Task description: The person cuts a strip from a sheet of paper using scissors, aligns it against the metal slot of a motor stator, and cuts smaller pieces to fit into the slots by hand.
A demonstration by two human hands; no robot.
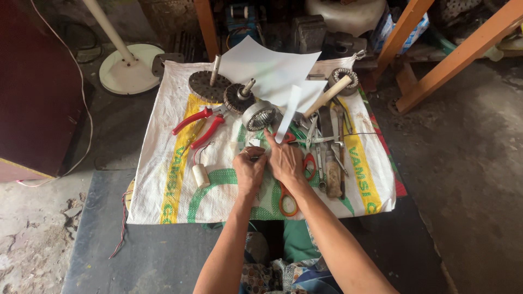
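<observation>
My left hand (pixel 249 166) and my right hand (pixel 285 161) meet over the middle of a white woven sack (pixel 163 179) spread on the floor. Together they pinch a long narrow strip of white paper (pixel 289 114) that rises away from my fingers. A small white scrap (pixel 254 142) lies just beyond my left hand. Orange-handled scissors (pixel 287 200) lie under my right wrist. Straight ahead of my hands sits a round metal motor stator (pixel 258 115).
Red-handled pliers (pixel 199 123), a small spool of thread (pixel 200 175), two rotor parts (pixel 238 97), a large white sheet (pixel 272 68) and a pile of hand tools (pixel 329 147) lie on the sack. A fan base (pixel 129 69) and orange wooden legs (pixel 452 60) stand beyond.
</observation>
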